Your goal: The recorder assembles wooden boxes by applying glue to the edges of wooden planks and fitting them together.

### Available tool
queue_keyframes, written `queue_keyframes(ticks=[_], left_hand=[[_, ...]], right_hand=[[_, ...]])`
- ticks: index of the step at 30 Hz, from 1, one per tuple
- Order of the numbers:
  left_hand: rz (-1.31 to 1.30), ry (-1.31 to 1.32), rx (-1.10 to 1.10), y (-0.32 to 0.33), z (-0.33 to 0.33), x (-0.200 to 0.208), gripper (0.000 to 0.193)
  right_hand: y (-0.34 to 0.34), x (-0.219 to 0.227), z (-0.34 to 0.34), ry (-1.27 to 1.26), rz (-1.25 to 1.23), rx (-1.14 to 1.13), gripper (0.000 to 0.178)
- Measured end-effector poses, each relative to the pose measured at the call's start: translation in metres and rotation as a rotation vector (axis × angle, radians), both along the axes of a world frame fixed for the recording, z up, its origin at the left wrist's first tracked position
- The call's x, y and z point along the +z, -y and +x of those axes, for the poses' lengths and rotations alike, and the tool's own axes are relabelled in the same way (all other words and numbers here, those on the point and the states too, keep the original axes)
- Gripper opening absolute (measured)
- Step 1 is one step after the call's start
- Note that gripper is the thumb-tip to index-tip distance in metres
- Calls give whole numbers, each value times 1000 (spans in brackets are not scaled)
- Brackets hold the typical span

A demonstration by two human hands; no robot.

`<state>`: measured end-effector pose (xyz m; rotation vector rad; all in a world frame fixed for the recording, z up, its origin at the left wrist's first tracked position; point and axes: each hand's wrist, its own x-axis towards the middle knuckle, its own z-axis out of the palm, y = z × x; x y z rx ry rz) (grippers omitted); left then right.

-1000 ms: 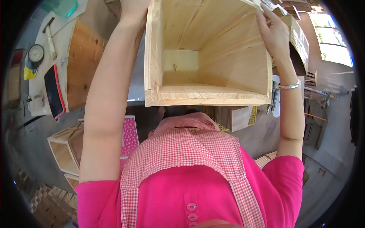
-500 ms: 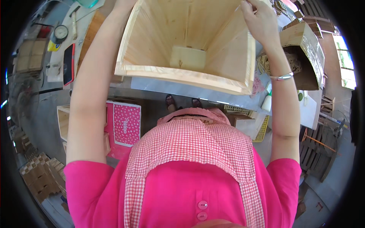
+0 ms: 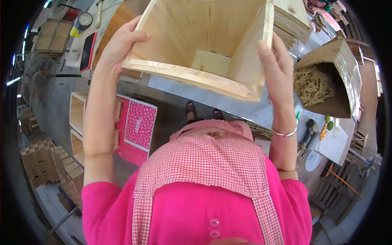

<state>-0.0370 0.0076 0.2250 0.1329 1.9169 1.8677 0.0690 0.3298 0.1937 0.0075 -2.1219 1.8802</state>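
Note:
A pale wooden box (image 3: 192, 75) is held up over the workbench, its open mouth facing me and its inner bottom showing deep inside. My left hand (image 3: 122, 47) grips the box's left wall, with the thumb over the rim and the other fingers mostly behind the wall. On the opposite side my right hand (image 3: 277, 67) clasps the right wall, its thumb at the rim and its fingers along the outside. The box's outer faces are mostly hidden.
To the right lies a cardboard box (image 3: 347, 77) of wood strips, with stacked boards (image 3: 292, 18) behind. A power tool (image 3: 307, 136) lies near the bench's right end. A red-edged phone (image 3: 87, 51), dial gauge (image 3: 84, 20) and hammer (image 3: 99, 14) are at left. Wooden boxes (image 3: 77, 110) stand lower left.
My view has swung toward the right. Both hands have slid nearer along the box's side walls, and the left hand's thumb now shows over the rim.

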Motion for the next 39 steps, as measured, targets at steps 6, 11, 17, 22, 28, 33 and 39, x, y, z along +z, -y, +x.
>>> queue_keyframes(ticks=[6, 11, 17, 22, 28, 33, 39], left_hand=[[44, -2, 109, -12, 47, 37, 56], [216, 86, 178, -10, 51, -10, 57], [316, 3, 281, 13, 14, -34, 61], [453, 27, 344, 5, -29, -28, 56], [873, -264, -406, -9, -69, -51, 41], [140, -195, 128, -21, -44, -20, 40], [233, -199, 380, -29, 8, 22, 33]], right_hand=[[-8, 33, 10, 61, -23, -20, 45], [-7, -1, -3, 135, -130, 26, 48], [-22, -49, 44, 161, 168, -296, 45], [-13, -109, 121, 213, 228, -402, 48], [16, -22, 64, 92, -302, -240, 54], [18, -8, 45, 62, 99, -290, 51], [19, 30, 33, -17, 3, -404, 53]])
